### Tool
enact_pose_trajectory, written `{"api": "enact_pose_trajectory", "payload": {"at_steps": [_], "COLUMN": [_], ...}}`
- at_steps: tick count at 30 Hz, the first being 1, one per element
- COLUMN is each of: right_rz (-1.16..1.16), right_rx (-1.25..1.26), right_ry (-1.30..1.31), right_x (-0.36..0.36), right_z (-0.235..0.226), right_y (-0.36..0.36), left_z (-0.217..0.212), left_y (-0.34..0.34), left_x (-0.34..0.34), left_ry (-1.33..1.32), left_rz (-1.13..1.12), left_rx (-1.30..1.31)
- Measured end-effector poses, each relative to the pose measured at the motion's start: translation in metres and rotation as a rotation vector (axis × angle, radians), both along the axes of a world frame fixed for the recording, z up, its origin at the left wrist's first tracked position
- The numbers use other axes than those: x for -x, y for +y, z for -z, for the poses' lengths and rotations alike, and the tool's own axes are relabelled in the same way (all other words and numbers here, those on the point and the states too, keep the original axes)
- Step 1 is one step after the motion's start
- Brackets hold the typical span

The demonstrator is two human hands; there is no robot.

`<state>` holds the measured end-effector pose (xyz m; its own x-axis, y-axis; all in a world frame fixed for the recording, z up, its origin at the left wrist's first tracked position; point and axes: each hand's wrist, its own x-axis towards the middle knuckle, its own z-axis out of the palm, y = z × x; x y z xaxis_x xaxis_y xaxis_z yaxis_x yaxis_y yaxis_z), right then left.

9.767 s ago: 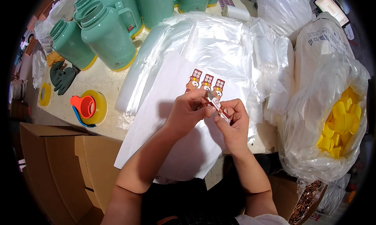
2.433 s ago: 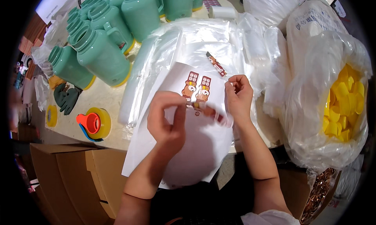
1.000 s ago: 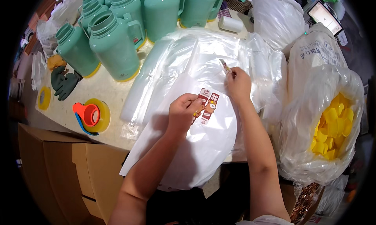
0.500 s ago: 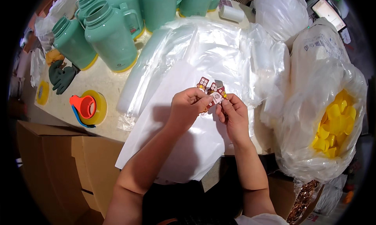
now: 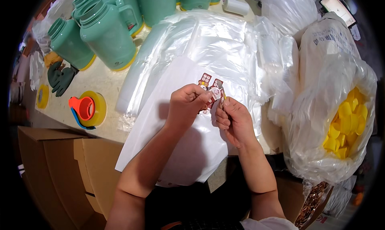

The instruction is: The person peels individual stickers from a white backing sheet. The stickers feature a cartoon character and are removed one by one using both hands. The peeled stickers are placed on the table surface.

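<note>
My left hand (image 5: 188,101) is closed on small dark-red and white printed tags (image 5: 216,89), which fan out past the thumb and fingertips. Close beside it, my right hand (image 5: 236,120) pinches a narrow tag (image 5: 223,101) seen nearly edge-on, its fingers curled under. Whether that piece is separate from the left hand's tags I cannot tell. Both hands are over a white paper sheet (image 5: 154,122), which lies on a stack of clear plastic bags (image 5: 228,49).
Green handled jugs (image 5: 110,37) with yellow bases stand at the back left. A dark glove (image 5: 62,79), tape roll (image 5: 100,105) and red-orange ring-shaped piece (image 5: 85,108) lie left. An open cardboard box (image 5: 60,166) sits below; a plastic sack (image 5: 300,138) of yellow pieces (image 5: 347,124) stands right.
My right hand has drawn slightly down and left, and its tag has turned nearly edge-on. The tags in my left hand show more of their faces. The whole view has shifted a little.
</note>
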<state>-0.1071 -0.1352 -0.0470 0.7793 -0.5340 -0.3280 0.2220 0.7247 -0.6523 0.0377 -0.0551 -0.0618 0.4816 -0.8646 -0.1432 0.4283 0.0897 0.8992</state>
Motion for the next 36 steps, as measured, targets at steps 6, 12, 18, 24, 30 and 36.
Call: {"api": "enact_pose_trajectory", "payload": {"at_steps": [6, 12, 18, 24, 30, 36], "right_rz": [0.119, 0.110, 0.099, 0.095, 0.121, 0.196], "right_rx": [0.477, 0.721, 0.813, 0.871, 0.921, 0.917], "right_ry": [0.207, 0.325, 0.360, 0.370, 0.387, 0.375], "right_x": [-0.006, -0.007, -0.005, -0.004, -0.005, -0.004], "right_z": [0.002, -0.004, -0.008, -0.010, -0.007, -0.004], "right_y": [0.013, 0.020, 0.022, 0.022, 0.024, 0.021], "left_z": [0.002, 0.007, 0.002, 0.007, 0.009, -0.002], "left_y": [0.002, 0.000, 0.002, 0.001, 0.001, 0.003], "left_x": [0.002, 0.004, 0.005, 0.005, 0.005, 0.008], "left_ry": [-0.075, -0.018, -0.037, -0.076, -0.120, -0.191], "left_rz": [0.027, 0.024, 0.044, 0.029, 0.019, 0.020], "left_rx": [0.036, 0.118, 0.083, 0.071, 0.074, 0.062]}}
